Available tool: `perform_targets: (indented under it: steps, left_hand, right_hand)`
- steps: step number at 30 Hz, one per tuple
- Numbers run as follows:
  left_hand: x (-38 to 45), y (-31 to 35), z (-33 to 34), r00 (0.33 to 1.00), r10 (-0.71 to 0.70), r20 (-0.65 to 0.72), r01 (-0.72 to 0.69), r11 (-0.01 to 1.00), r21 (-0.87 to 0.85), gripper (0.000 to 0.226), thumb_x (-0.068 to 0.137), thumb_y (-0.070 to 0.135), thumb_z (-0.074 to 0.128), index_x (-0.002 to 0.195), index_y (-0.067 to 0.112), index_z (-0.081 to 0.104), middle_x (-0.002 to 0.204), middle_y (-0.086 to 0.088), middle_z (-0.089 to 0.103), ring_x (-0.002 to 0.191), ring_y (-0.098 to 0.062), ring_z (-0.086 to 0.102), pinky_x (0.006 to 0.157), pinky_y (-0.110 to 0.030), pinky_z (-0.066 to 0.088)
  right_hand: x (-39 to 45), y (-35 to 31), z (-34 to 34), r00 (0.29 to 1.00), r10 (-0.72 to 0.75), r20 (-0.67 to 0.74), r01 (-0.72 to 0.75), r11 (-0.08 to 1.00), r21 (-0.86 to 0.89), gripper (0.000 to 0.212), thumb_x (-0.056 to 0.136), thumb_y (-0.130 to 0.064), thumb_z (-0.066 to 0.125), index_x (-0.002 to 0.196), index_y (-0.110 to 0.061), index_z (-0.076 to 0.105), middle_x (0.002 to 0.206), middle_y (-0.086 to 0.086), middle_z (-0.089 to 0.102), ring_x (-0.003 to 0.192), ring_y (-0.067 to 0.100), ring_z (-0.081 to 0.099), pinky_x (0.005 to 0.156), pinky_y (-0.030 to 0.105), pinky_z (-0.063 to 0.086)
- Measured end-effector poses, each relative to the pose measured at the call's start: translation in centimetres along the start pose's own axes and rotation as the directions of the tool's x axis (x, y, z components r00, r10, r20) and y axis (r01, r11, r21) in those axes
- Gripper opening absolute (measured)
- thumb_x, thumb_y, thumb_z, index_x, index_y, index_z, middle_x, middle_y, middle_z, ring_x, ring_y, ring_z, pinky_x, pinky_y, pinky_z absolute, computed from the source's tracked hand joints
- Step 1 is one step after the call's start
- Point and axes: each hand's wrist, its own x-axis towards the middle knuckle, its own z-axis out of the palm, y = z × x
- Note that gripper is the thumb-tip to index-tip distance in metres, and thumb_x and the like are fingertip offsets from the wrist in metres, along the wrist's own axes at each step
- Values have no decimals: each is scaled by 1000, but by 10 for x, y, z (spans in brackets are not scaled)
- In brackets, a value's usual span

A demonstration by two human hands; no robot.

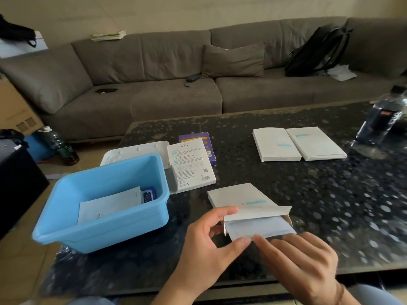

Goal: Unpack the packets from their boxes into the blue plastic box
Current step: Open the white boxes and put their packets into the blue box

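At six o'clock on the table, the open white box gives up its pale packet, left hand pinching the box's side, right hand fingers on the packet edge; blue plastic box at nine holds packets already, two sealed boxes wait at one.

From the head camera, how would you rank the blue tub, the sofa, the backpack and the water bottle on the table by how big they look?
1. Sofa, largest by far.
2. Blue tub, though its nearness to the camera inflates it.
3. Backpack and water bottle look about alike; the bottle is cut by the edge, so I won't rank them.
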Motion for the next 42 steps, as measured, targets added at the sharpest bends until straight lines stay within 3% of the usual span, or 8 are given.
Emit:
perform_targets:
  steps: [6,15,21,28,34,38,40,42]
  left_hand:
    - [1,-2,0,997,-64,39,66,997,-44,50,71,34,83,116,38,63,123,24,64,123,-2,55,97,-22,51]
    - [-5,-7,2,1000,11,-12,-9,993,122,42,80,20,80,109,43,59,108,50,55,110,22,50,81,2,42]
    - [-4,-31,5,998,20,-54,-13,992,129,37,82,20,79,106,41,61,119,43,56,119,13,52,92,-7,46]
    - [-7,-58,7,996,68,-59,-47,952,302,29,83,22,77,101,38,60,126,27,58,128,11,45,110,-17,38]
    - [-13,-61,-6,988,139,-69,-102,913,394,16,90,24,66,83,39,64,125,28,59,128,9,46,111,-35,41]
    - [-16,-24,-17,878,308,-365,-201,931,303,22,89,21,65,109,31,65,130,22,60,125,-5,55,104,-39,49]
    - [-21,8,-19,794,431,-429,-322,897,304,50,84,31,67,131,20,55,142,8,53,134,-16,49,107,-33,44]
    - [-24,34,-12,812,437,-388,-267,868,419,92,73,51,71,150,21,32,157,8,34,145,-15,32,116,-26,30]
  right_hand:
    - [-4,1,1,999,-22,45,21,999,31,25,62,-7,84,86,-7,79,56,-1,57,42,19,47,38,28,31]
    - [-15,-6,-13,998,-39,42,39,999,-8,14,66,-3,76,77,-10,80,52,-2,50,40,16,44,39,25,31]
    - [-32,-22,-26,995,-1,104,7,999,-54,34,66,-7,63,92,-29,69,53,-6,40,41,15,39,40,20,38]
    - [-33,-24,-27,987,-110,116,112,994,-9,12,93,-18,49,92,-25,59,93,-12,74,83,17,71,60,26,53]
    - [14,-13,-37,984,179,22,-180,980,82,13,73,-7,72,81,-15,78,84,-5,74,66,17,70,55,32,53]
    - [84,-3,-46,911,398,108,-409,906,108,12,85,-26,64,82,-25,75,67,-11,70,52,13,65,47,30,52]
    - [121,-7,-47,891,431,142,-443,894,66,6,83,-22,71,79,-27,73,61,-9,68,48,18,61,44,33,52]
    - [156,-23,-41,894,425,144,-429,903,-2,7,82,-20,71,77,-25,73,59,-4,68,45,21,59,40,33,50]
